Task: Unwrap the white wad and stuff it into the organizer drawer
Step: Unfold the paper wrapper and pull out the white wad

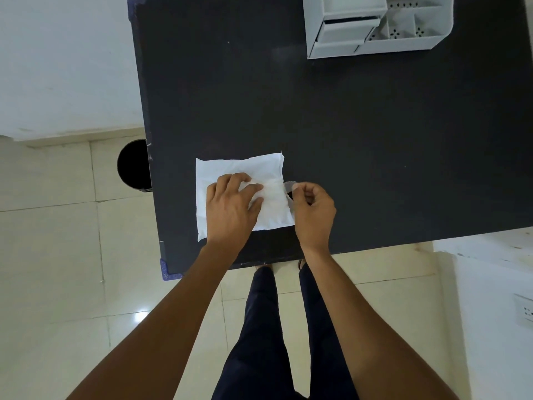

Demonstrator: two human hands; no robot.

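Observation:
A white wad (245, 168), a flat square packet, lies on the black table (360, 140) near its front left corner. My left hand (232, 204) presses down on the packet's middle with fingers spread. My right hand (313, 207) sits at the packet's right edge, thumb and forefinger pinched on a thin translucent strip (289, 185) that lifts off the packet. A white organizer (375, 24) stands at the far right of the table, with a drawer (350, 28) pulled partly out on its left side and open compartments on its right.
A round black bin (134, 164) stands on the tiled floor just left of the table. My legs in dark trousers are below the table's front edge. A wall socket (525, 310) shows at the right edge.

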